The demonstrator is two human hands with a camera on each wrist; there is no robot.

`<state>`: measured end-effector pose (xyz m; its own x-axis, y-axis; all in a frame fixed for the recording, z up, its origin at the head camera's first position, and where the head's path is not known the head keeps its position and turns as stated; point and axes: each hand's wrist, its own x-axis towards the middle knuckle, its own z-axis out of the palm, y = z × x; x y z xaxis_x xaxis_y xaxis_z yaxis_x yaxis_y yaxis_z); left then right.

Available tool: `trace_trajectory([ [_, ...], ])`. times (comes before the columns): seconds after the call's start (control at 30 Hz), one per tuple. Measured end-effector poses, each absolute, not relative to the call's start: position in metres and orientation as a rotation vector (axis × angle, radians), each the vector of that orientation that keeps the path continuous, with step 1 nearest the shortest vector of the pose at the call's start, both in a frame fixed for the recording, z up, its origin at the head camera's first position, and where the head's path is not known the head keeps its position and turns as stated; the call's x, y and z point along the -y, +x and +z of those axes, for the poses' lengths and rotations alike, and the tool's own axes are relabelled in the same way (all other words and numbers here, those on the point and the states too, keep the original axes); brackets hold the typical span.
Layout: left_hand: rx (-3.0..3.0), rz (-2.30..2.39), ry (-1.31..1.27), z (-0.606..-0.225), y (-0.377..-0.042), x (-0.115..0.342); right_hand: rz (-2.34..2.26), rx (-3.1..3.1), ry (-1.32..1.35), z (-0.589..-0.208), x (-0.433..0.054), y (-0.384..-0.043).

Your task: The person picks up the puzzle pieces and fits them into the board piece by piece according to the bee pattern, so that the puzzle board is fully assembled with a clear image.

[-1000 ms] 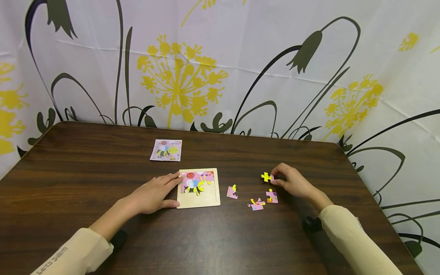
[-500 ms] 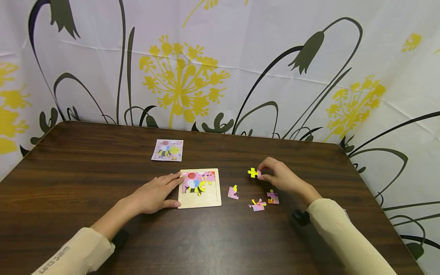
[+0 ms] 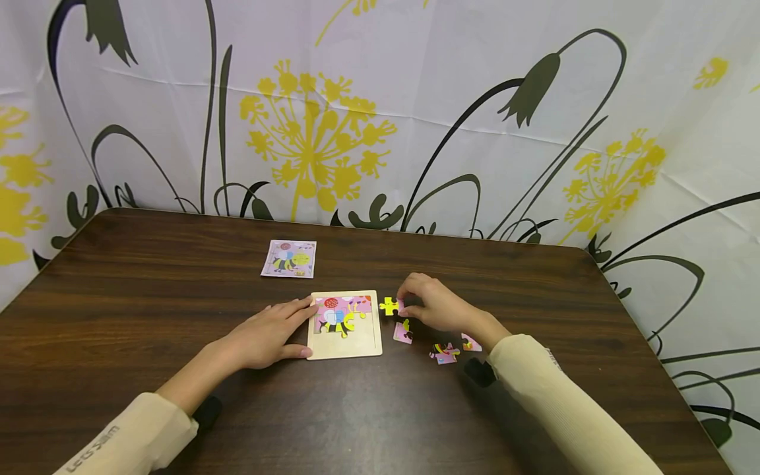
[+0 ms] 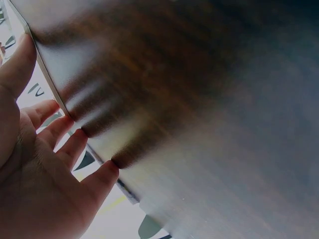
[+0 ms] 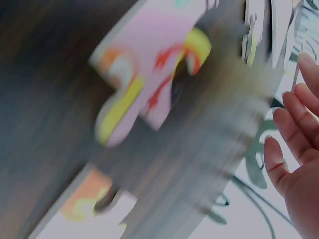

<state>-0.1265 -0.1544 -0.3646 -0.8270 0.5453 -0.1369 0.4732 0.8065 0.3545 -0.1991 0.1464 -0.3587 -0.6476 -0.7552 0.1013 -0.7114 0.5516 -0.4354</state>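
A square wooden puzzle board lies in the middle of the table in the head view, its upper part filled with pink and bee-patterned pieces. My left hand rests on its left edge, fingers extended, thumb at the lower left corner; the left wrist view shows those fingers along the edge. Just right of the board, my right hand pinches a yellow and pink puzzle piece between thumb and fingertips. Below that hand lies a pink piece with yellow.
Farther right lie a pink piece with a yellow stripe and another pink piece, partly covered by the right arm. A printed bee picture card lies behind the board. A flowered curtain hangs past the table's far edge.
My right hand has carried the yellow and pink puzzle piece leftward from the right side to beside the board. My left hand has stayed on the board's left edge.
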Motion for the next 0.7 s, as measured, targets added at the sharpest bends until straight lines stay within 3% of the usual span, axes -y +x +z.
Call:
trace_trajectory([
  [0.7,-2.764,0.450,0.801,-0.365,-0.128,0.155,-0.568,-2.690,-1.245,-0.368,-0.100,-0.183],
])
